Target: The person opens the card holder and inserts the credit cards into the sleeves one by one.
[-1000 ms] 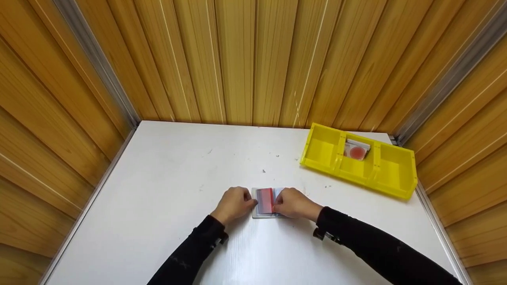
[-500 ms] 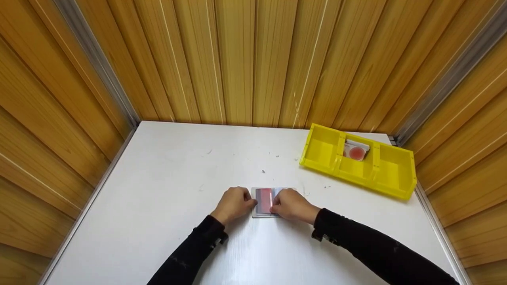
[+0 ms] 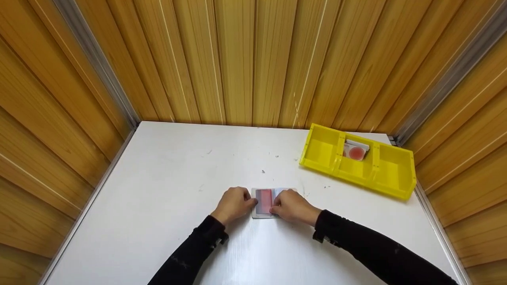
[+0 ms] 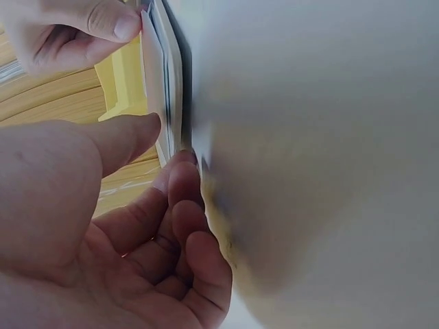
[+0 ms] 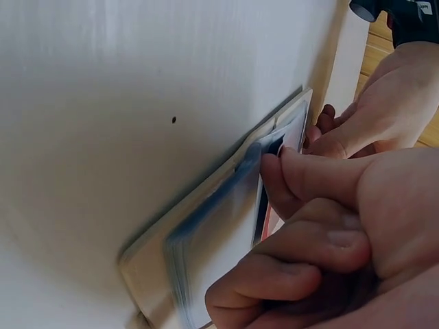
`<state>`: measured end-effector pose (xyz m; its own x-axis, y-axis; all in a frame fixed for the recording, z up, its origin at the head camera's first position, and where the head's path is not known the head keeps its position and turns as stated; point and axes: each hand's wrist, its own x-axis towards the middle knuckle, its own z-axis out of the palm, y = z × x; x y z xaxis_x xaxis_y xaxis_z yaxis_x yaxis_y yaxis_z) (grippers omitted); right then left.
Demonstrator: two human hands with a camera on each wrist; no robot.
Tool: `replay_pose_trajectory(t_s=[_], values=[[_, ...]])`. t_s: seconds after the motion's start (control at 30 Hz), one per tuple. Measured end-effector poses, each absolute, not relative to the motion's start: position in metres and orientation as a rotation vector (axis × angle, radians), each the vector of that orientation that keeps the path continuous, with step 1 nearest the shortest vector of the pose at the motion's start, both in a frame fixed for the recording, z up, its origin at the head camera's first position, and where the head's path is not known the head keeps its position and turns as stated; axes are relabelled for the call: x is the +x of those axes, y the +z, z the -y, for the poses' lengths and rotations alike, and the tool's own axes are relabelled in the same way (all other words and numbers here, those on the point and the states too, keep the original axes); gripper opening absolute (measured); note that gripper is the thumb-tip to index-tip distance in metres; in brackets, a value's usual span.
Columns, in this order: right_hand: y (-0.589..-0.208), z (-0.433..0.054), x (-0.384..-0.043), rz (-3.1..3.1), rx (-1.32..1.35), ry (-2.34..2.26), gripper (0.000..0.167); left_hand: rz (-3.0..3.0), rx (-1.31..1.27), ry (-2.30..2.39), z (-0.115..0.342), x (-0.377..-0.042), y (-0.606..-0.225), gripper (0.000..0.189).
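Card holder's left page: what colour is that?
The left page is pinkish red, greyish along its left side; the head view shows it best.

A: Legible text, numbers or brands?

B: None. A white label (image 5: 424,8) on the black left cuff (image 5: 414,29) bears dark characters, too small to read.

A: Any signs?

B: A red disc (image 3: 356,153) marks the card (image 3: 355,151) in the tray's (image 3: 352,181) middle compartment, near the far right corner of the surface (image 3: 178,158); no wording legible.
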<state>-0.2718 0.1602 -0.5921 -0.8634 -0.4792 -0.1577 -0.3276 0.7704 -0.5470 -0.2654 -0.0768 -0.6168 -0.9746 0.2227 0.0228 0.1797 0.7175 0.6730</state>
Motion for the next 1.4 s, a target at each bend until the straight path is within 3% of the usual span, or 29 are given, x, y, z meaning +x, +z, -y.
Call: replay_pose_trajectory(t_s=[0.5,0.87,1.4], values=[[-0.568,-0.185,-0.293,-2.798,-0.474,-0.795,0.019,-2.875,0.214,1.082,0.059,-0.262,-0.612,0.029],[-0.572,-0.199,-0.308,-2.834,-0.326,-0.737,0.017,-2.938,0.24,0.989,0.04,-0.262,-0.613,0.033],[-0.586,-0.21,-0.318,-2.836,-0.356,-0.69,0.014,-3.066,0.256,0.883,0.019,-0.261,-0.613,0.033]])
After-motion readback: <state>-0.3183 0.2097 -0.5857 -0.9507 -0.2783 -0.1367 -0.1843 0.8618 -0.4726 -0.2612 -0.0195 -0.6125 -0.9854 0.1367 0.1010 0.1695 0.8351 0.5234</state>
